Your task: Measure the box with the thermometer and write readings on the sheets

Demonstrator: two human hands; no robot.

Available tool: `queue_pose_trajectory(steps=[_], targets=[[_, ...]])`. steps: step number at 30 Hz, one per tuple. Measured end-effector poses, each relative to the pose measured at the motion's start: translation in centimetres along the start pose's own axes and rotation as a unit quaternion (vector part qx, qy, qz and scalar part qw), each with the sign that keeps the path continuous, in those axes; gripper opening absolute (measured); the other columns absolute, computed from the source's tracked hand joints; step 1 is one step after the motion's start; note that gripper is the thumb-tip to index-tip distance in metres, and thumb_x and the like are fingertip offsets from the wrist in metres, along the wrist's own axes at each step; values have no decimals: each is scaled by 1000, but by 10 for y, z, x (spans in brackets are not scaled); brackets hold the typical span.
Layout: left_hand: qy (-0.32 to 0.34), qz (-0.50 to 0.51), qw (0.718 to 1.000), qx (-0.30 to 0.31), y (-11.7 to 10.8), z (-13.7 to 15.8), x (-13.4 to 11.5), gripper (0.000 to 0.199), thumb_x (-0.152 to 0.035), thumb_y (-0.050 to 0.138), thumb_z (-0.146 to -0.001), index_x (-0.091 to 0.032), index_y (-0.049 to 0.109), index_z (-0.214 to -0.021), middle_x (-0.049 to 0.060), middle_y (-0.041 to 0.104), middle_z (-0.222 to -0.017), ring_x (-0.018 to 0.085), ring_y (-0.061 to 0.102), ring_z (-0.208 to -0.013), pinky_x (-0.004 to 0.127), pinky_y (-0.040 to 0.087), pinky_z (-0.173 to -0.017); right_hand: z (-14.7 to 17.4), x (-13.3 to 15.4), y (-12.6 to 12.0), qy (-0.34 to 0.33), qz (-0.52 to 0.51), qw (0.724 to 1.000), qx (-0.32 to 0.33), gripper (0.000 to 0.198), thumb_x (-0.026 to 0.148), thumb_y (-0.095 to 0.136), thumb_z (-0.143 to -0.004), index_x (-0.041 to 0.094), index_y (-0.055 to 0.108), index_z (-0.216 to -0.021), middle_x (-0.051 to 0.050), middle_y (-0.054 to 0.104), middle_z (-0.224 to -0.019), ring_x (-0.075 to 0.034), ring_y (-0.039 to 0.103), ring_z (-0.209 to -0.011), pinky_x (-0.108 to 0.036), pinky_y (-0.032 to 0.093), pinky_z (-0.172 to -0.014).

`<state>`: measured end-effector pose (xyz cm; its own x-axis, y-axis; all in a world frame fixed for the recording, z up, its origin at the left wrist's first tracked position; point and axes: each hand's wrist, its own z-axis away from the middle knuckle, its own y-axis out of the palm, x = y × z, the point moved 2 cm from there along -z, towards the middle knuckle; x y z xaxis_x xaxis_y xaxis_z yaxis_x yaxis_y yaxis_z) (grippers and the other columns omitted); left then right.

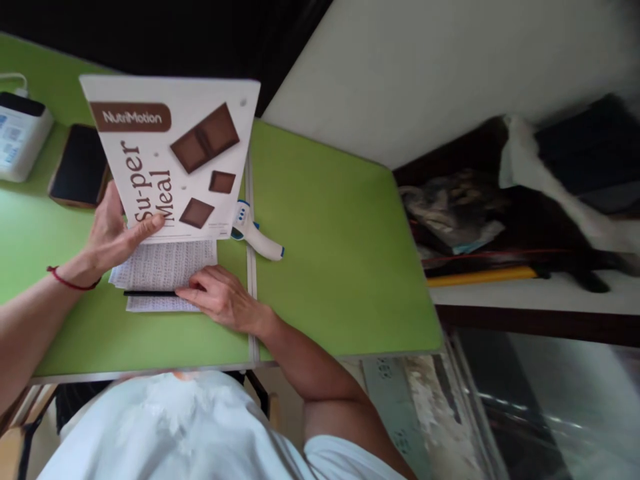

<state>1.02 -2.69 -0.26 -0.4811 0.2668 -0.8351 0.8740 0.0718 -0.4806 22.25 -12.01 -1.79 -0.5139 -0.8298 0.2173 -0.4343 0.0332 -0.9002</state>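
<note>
Left hand: the left hand (113,230) held the box (175,157) by its lower edge, fingers wrapped on it.
Right hand: the right hand (220,297) lay flat and loose on the paper (160,270), beside a pen (147,293).
Box: tipped up above the green table (325,253).
Feel: it looked light, stiff and smooth; a side edge seemed best to grip.

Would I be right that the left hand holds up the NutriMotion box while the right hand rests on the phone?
Not quite. The head view shows the left hand holding up the NutriMotion box, but the right hand rests on the printed paper beside a black pen, not on the phone.
</note>
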Motion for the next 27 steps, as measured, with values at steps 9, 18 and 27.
queue_pose_trajectory(steps=[9, 18, 27], targets=[[-11, -47, 996, 73, 9, 4, 4, 71, -67, 59, -77, -19, 44, -128, 16, 53, -123, 35, 54, -111, 54, 49, -89, 20, -57, -21, 219, 100, 940, -243, 19, 29, 53, -91, 14, 63, -98, -10, 64, -88, -19, 59, -83, -35, 51, -72], [15, -1, 994, 105, 7, 1, 2, 61, -58, 60, -82, -20, 46, -127, 14, 55, -127, 34, 54, -115, 51, 46, -95, 32, -87, -20, 448, -29, 880, -154, 46, 48, 54, -86, 10, 58, -112, -17, 61, -96, -24, 59, -86, -42, 51, -73], [17, 3, 995, 103, 4, 2, 0, 62, -60, 63, -78, -22, 47, -125, 11, 61, -121, 33, 60, -107, 46, 50, -91, -2, -3, -9, 360, -566, 720, -178, 48, 61, 69, -69, 19, 61, -92, -1, 56, -72, -13, 52, -57, -29, 46, -52]])
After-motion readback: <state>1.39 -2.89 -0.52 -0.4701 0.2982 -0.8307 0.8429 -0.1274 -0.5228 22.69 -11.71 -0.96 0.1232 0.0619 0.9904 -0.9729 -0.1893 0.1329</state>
